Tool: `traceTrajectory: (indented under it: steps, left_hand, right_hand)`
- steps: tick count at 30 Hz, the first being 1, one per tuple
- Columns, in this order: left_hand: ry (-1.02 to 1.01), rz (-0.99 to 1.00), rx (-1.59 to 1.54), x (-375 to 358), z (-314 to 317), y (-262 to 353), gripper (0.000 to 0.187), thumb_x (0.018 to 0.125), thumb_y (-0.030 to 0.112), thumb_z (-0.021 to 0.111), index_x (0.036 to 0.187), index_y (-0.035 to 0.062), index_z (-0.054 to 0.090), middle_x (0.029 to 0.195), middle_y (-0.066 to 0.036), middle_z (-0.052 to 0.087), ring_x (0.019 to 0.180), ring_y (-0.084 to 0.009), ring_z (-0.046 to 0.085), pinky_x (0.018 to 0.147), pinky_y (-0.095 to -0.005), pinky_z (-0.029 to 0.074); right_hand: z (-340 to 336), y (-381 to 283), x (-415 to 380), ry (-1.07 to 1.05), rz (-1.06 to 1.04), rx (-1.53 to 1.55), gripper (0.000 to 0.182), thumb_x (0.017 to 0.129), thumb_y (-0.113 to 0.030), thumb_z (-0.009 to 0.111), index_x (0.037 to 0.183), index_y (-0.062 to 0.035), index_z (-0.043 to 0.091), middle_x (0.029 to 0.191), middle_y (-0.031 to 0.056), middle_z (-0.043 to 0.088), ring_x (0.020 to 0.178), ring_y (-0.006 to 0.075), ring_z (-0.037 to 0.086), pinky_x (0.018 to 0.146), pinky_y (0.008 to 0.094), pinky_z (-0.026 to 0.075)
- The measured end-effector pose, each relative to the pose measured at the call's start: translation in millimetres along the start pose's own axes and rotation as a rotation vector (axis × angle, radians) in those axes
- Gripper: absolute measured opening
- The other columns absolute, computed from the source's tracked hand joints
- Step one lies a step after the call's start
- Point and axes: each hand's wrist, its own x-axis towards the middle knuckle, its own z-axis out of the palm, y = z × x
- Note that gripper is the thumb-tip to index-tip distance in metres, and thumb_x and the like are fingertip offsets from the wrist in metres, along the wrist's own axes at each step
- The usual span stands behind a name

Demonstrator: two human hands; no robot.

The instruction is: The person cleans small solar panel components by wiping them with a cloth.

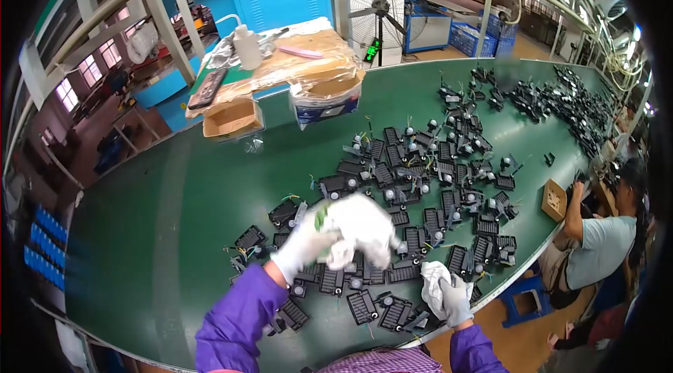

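Observation:
My left hand (306, 249), in a white glove and purple sleeve, is closed on a white cloth (361, 226) with a green patch near the fingers. The cloth is smeared by motion and hangs over the black units. Lower right, my gloved right hand (457, 301) grips a second crumpled white cloth (433, 287) near the belt's front edge. Around and beneath both hands lie many black ribbed housings (361, 306), with round whitish domes and thin coloured wires. Several housings are partly hidden behind the left cloth.
The green conveyor belt (133, 261) curves around me. Across it stands a wooden work surface (308, 47) with a white bottle (247, 48), a phone (209, 87) and attached cardboard boxes (235, 119). On the right sits a co-worker (599, 247) beside a small box (554, 199).

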Motion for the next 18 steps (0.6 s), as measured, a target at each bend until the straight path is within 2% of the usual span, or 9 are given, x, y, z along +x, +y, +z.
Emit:
traceTrajectory:
  steps: [3, 5, 6, 7, 11, 12, 13, 15, 18]
  left_hand:
    - [0.106, 0.193, -0.11, 69.2, -40.4, 59.0, 0.033, 0.088, -0.001, 0.056, 0.122, -0.0008, 0.056, 0.1, -0.002, 0.067, 0.088, -0.0101, 0.061, 0.078, -0.0278, 0.054]
    - [0.185, 0.119, -0.676, 120.7, -58.9, 116.2, 0.015, 0.095, 0.005, 0.061, 0.111, 0.0059, 0.062, 0.092, -0.003, 0.069, 0.075, -0.0155, 0.069, 0.057, -0.0283, 0.058]
    - [-0.05, 0.082, -0.857, 156.2, -97.1, 125.6, 0.014, 0.097, 0.013, 0.063, 0.109, 0.0069, 0.063, 0.093, -0.003, 0.069, 0.076, -0.0146, 0.068, 0.059, -0.0269, 0.057]
    - [0.311, 0.158, -0.559, 175.1, -99.0, 161.0, 0.022, 0.097, 0.022, 0.064, 0.113, 0.0071, 0.063, 0.094, -0.002, 0.069, 0.076, -0.0132, 0.067, 0.06, -0.0267, 0.053]
    - [0.528, 0.367, -0.21, 194.9, -127.2, 144.0, 0.029, 0.097, 0.026, 0.066, 0.116, 0.0051, 0.063, 0.093, -0.001, 0.068, 0.076, -0.0132, 0.066, 0.062, -0.0276, 0.051]
    - [0.56, 0.416, -0.124, 203.6, -126.7, 131.4, 0.031, 0.096, 0.027, 0.066, 0.117, 0.0046, 0.062, 0.093, -0.001, 0.067, 0.076, -0.0133, 0.065, 0.063, -0.0278, 0.051]
    - [0.547, 0.392, -0.015, 197.7, -102.8, 122.5, 0.034, 0.096, 0.028, 0.066, 0.119, 0.0037, 0.062, 0.093, -0.001, 0.067, 0.077, -0.0132, 0.065, 0.065, -0.028, 0.05]
    - [0.484, 0.278, 0.231, 151.5, -48.0, 97.9, 0.041, 0.096, 0.031, 0.065, 0.123, 0.0014, 0.06, 0.094, -0.001, 0.066, 0.079, -0.0131, 0.063, 0.07, -0.0283, 0.05]
    - [-0.107, 0.24, 0.094, 59.4, 27.6, 65.4, 0.037, 0.09, 0.021, 0.069, 0.121, 0.0012, 0.064, 0.101, -0.004, 0.069, 0.09, -0.0123, 0.062, 0.082, -0.0274, 0.051]
  right_hand:
    - [0.1, -20.8, -1.4, -0.018, 0.136, 0.362, 0.012, 0.089, -0.011, 0.065, 0.096, -0.001, 0.067, 0.09, 0.0061, 0.069, 0.081, 0.0151, 0.063, 0.072, 0.0299, 0.049]
    - [-0.8, -40.0, -5.7, 0.007, 0.185, 0.47, 0.012, 0.089, -0.008, 0.064, 0.099, -0.0018, 0.066, 0.09, 0.0036, 0.068, 0.081, 0.0122, 0.062, 0.07, 0.0275, 0.05]
    - [-3.5, -46.6, -6.9, 0.001, 0.176, 0.393, 0.013, 0.089, -0.005, 0.064, 0.102, -0.0021, 0.065, 0.092, 0.0034, 0.068, 0.081, 0.0117, 0.063, 0.07, 0.027, 0.051]
    - [-4.8, -57.3, -9.6, -0.029, 0.151, 0.475, 0.015, 0.09, -0.005, 0.063, 0.104, -0.0015, 0.065, 0.094, 0.0041, 0.068, 0.082, 0.0119, 0.063, 0.071, 0.0269, 0.051]
    - [-31.4, -92.7, -23.5, -0.172, 0.077, 0.883, 0.03, 0.096, -0.009, 0.054, 0.123, 0.0029, 0.06, 0.116, 0.0096, 0.065, 0.104, 0.0176, 0.064, 0.09, 0.0312, 0.052]
    - [-40.9, -103.1, -27.7, -0.178, -0.123, 0.593, 0.033, 0.098, -0.009, 0.052, 0.128, 0.0033, 0.056, 0.121, 0.0106, 0.063, 0.109, 0.0193, 0.063, 0.094, 0.0329, 0.051]
    - [-48.1, -113.3, -31.2, -0.194, -0.303, 0.292, 0.035, 0.099, -0.008, 0.049, 0.132, 0.0037, 0.053, 0.126, 0.0116, 0.062, 0.114, 0.021, 0.062, 0.099, 0.0346, 0.05]
    - [-45.1, -124.5, -32.2, -0.242, -0.117, 0.904, 0.036, 0.101, -0.006, 0.045, 0.136, 0.0031, 0.049, 0.131, 0.0122, 0.06, 0.117, 0.0227, 0.061, 0.102, 0.0359, 0.049]
    - [-35.2, -141.2, -31.6, -0.317, -0.207, 0.899, 0.039, 0.103, -0.013, 0.044, 0.14, 0.0008, 0.046, 0.136, 0.0144, 0.057, 0.125, 0.0232, 0.056, 0.107, 0.0366, 0.046]
